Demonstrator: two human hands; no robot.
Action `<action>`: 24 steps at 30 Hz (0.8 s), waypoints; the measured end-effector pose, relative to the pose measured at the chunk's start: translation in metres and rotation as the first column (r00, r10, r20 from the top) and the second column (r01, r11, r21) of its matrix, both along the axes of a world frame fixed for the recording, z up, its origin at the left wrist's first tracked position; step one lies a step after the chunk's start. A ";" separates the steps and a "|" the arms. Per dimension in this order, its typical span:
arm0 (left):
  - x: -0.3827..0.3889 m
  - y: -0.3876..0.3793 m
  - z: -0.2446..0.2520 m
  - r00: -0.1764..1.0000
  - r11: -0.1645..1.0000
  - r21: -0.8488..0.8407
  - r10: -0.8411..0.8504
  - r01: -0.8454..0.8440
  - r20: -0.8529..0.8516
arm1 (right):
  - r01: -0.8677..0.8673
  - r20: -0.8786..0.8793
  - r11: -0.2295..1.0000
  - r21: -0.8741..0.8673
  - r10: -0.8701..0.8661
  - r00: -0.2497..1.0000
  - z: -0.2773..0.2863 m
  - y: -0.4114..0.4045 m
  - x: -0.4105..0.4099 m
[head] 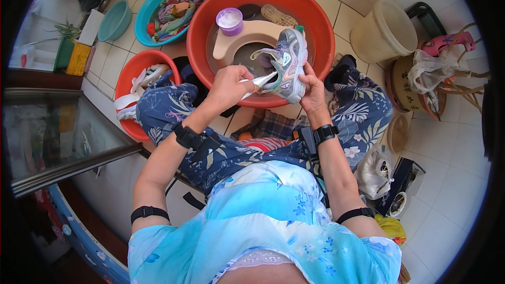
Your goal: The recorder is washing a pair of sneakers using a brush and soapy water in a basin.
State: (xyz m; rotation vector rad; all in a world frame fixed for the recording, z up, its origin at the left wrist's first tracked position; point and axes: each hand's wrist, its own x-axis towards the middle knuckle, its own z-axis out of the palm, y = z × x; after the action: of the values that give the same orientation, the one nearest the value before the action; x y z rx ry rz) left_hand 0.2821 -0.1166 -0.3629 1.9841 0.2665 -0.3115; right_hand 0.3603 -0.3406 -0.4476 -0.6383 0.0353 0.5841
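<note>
My left hand (232, 86) grips a white handled tool (258, 83), perhaps a brush, whose far end points into the opening of a grey sneaker (290, 67). The sneaker is tilted over a large red basin (326, 23), and my right hand (313, 88) holds it by the sole. Below the shoe, a beige curved plastic board (227, 49) rests in the basin's dark water. On the board's left end stands a purple tub (230, 23) of white paste or powder. A shoe sole or insole (278, 15) lies at the basin's far side.
A red basin (122, 83) with white shoes stands at the left. Behind it are a blue basin (142, 27) with wet cloth and a smaller teal basin (114, 19). A cream bucket (378, 31) and a potted plant (410, 83) stand at the right. A glass door (71, 126) is at the left.
</note>
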 end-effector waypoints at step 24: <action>0.007 -0.003 -0.035 0.948 0.849 -0.497 0.010 -0.176 -0.318 | 0.042 0.025 0.996 -0.080 -0.040 0.999 0.002 0.008 0.000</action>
State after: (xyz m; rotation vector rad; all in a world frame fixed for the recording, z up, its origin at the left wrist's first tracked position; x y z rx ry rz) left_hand 0.2886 -0.1197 -0.3974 1.3733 0.4266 -0.5657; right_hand 0.3604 -0.3329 -0.4458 -0.7211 0.0497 0.5372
